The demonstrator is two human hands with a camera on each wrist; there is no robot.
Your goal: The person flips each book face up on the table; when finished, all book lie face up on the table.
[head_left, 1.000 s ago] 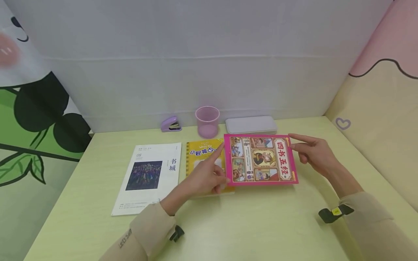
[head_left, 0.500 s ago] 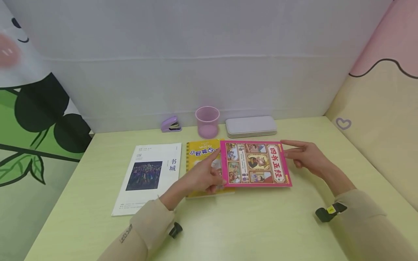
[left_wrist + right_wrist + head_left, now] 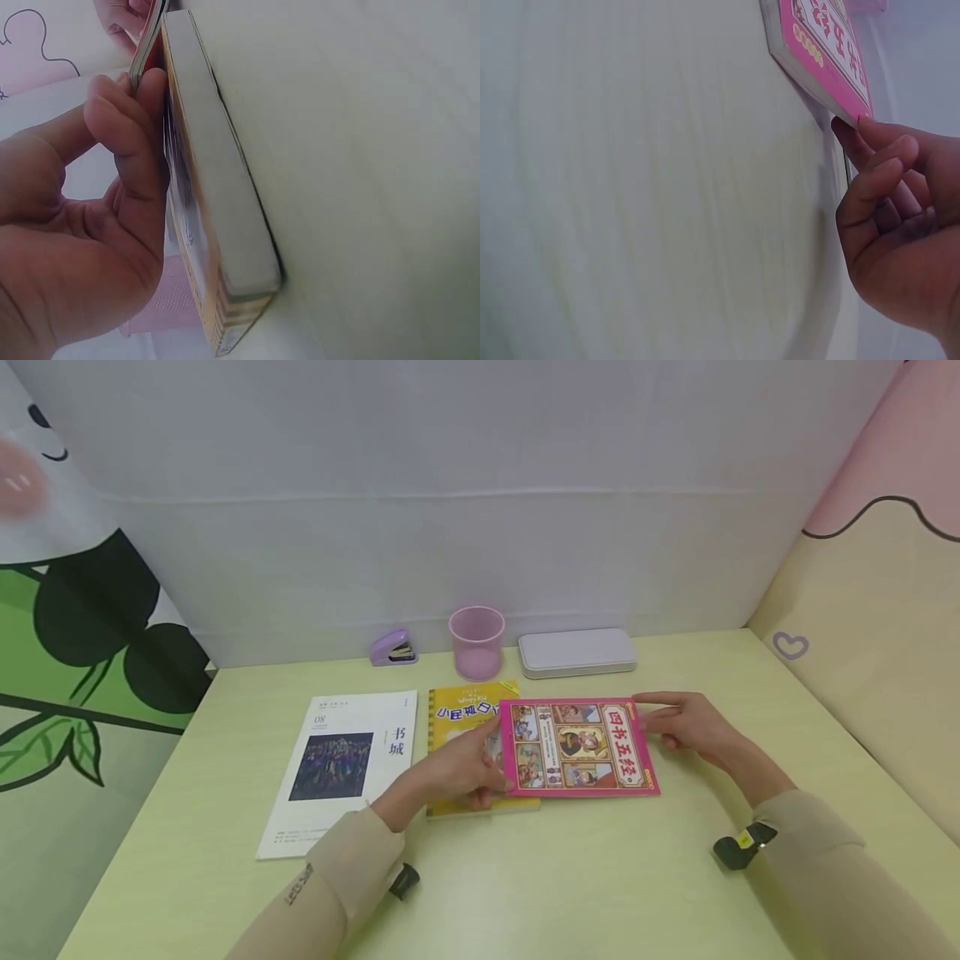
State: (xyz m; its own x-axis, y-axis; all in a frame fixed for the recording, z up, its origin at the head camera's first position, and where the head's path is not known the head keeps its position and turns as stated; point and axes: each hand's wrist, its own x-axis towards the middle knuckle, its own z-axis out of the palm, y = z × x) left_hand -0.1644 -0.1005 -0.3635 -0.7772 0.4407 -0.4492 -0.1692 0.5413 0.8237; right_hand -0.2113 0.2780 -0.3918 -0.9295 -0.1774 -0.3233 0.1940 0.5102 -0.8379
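Observation:
A pink picture-covered book (image 3: 577, 747) lies over the right part of a yellow spiral-bound book (image 3: 462, 714) on the pale green table (image 3: 570, 877). My left hand (image 3: 480, 770) grips the pink book's left edge, fingers curled under it and resting on the yellow book (image 3: 217, 202). My right hand (image 3: 663, 725) holds the pink book's far right corner. In the right wrist view the fingers (image 3: 870, 180) curl at that corner of the pink book (image 3: 825, 52), which stands slightly off the table there.
A white magazine (image 3: 341, 768) lies left of the yellow book. Along the back wall stand a purple stapler (image 3: 392, 647), a pink cup (image 3: 476, 641) and a pale grey case (image 3: 577, 652). Padded walls close the left and right sides.
Both hands have carried the pink book left and toward me, lowering it further over the yellow book.

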